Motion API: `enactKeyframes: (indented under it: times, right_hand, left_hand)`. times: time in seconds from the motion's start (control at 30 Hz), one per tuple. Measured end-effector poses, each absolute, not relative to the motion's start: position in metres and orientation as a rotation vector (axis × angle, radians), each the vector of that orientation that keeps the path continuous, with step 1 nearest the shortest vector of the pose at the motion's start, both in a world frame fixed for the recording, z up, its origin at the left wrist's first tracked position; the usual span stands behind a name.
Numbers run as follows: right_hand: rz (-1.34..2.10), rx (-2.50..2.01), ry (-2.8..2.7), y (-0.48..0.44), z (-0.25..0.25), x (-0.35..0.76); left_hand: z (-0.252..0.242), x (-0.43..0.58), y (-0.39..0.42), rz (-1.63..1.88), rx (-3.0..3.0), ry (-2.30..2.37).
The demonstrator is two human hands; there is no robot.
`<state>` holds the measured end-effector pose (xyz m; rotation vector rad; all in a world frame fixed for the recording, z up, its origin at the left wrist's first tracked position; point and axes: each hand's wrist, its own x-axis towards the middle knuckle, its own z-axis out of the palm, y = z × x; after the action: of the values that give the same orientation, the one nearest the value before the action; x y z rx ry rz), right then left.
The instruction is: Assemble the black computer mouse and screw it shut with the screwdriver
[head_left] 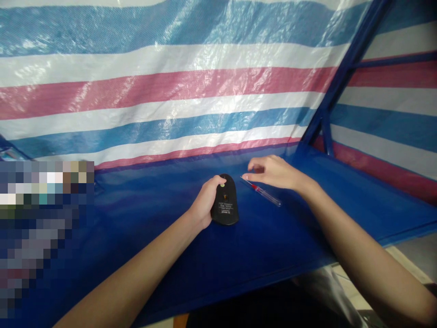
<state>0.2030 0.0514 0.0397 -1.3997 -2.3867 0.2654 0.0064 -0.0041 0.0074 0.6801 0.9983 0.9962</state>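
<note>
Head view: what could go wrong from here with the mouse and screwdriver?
The right hand is by the thin tip of the screwdriver, so a finger might get pricked. The screwdriver lies on the blue table, so a nudge could roll it away. The left hand holds the mouse underside up, so its opening could get scratched.

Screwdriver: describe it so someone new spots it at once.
Start at the blue table in front of the striped sheet. Find the right hand, then the thin screwdriver slanting just below it in the picture, to the right of the mouse. Its see-through handle and touch of red set it apart from the broad black mouse.
</note>
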Motion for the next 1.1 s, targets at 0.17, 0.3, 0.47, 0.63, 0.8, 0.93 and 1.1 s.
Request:
enactKeyframes:
  times: [0.17, 0.3, 0.47, 0.63, 0.8, 0.93, 1.1]
  right_hand:
    - [0.466, -1.597, -2.707, 0.055, 0.037, 0.212]
    - [0.471, -1.517, -2.794, 0.052, 0.037, 0.209]
    - [0.859, -1.222, -2.615, 0.05, 0.038, 0.209]
    - [1.126, -0.909, -2.426, 0.042, 0.049, 0.208]
    - [1.272, -1.012, -2.35, 0.041, 0.053, 0.211]
    - [1.169, -1.061, -2.321, 0.045, 0.05, 0.212]
    - [1.08, -1.096, -2.292, 0.046, 0.051, 0.211]
  left_hand:
    - [0.006, 0.006, -0.004, 0.96, 0.72, 1.004]
    - [0.002, 0.005, -0.002, 0.984, 0.844, 0.992]
    - [-0.001, 0.004, -0.001, 1.007, 0.92, 1.018]
    - [-0.002, 0.004, -0.001, 1.028, 0.967, 1.019]
    - [-0.002, 0.003, 0.0, 1.044, 0.931, 1.049]
    - [-0.004, 0.003, 0.001, 1.035, 0.932, 1.042]
    - [-0.006, 0.004, 0.003, 1.031, 1.05, 1.029]
